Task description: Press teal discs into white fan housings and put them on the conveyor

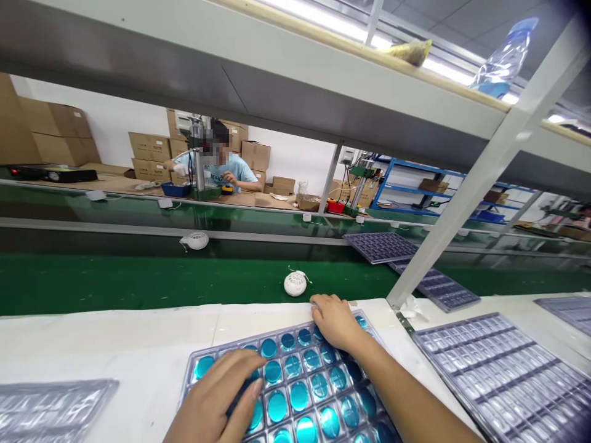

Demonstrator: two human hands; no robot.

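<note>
A clear plastic tray (pixel 289 394) lies in front of me, its round pockets filled with shiny blue-green discs (pixel 299 396). My left hand (pixel 219 394) rests over the tray's left part, fingers stretched out and thumb apart, with no object visible in it. At the far edge, my right hand (pixel 336 317) lies over the tray's back right corner, fingers loosely extended and slightly bent. Just beyond those fingers, apart from them, a white round slotted part (pixel 295 283) with short wires sits on the green conveyor belt (pixel 249 280). My hands and right forearm cover some of the discs.
Plastic trays lie to the right (pixel 508 375) and left (pixel 55 406). Dark trays (pixel 381 247) and another white round part (pixel 197 240) rest on the belt. A white post (pixel 466 178) and overhead shelf (pixel 277 80) frame the station. Across the belt sits a co-worker (pixel 231 172).
</note>
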